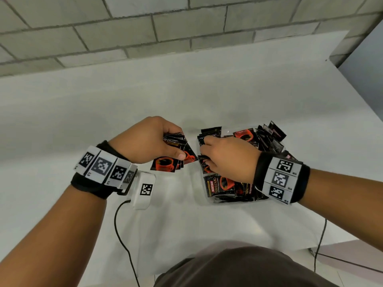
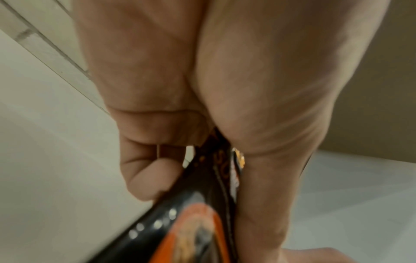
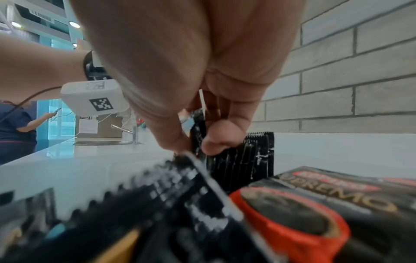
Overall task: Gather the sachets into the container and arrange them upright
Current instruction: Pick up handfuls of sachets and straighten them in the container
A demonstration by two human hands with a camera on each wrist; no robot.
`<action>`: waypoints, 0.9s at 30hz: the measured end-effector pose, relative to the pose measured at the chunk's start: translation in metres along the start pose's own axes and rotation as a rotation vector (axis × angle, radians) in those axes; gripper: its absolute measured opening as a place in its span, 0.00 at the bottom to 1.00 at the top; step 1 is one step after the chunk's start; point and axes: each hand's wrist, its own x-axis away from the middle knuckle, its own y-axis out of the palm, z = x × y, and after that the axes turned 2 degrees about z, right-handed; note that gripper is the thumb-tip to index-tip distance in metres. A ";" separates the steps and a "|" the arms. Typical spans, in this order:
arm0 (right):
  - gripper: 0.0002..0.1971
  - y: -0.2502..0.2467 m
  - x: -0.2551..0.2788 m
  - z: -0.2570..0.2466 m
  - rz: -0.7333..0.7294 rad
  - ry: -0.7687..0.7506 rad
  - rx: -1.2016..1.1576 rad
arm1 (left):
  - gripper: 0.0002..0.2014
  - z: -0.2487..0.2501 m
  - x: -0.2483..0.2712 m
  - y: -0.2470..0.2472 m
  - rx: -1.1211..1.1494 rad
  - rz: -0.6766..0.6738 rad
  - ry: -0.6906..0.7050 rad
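My left hand [image 1: 178, 148] grips a fanned stack of black sachets [image 1: 176, 154] printed with an orange cup, held just above the white table. In the left wrist view the fingers [image 2: 153, 179] and thumb clamp that stack [image 2: 216, 178]. To its right lies a heap of the same sachets [image 1: 248, 141], some flat and some on edge; a bit of clear plastic [image 1: 227, 131] shows at its far side. My right hand [image 1: 205, 152] reaches into the heap's left side. In the right wrist view its thumb and finger [image 3: 211, 144] pinch a black sachet [image 3: 199, 128] beside upright ones [image 3: 249, 160].
The white table [image 1: 207, 90] runs back to a grey brick wall [image 1: 145, 27] and ends at an edge on the right [image 1: 352, 83]. A black cable [image 1: 118, 228] hangs from my left wrist unit. Far left in the right wrist view stands a person [image 3: 15, 128] by a tap [image 3: 133, 133].
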 end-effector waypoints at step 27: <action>0.16 -0.058 0.024 0.024 0.278 0.275 -0.820 | 0.12 0.016 -0.002 0.017 0.355 0.146 0.071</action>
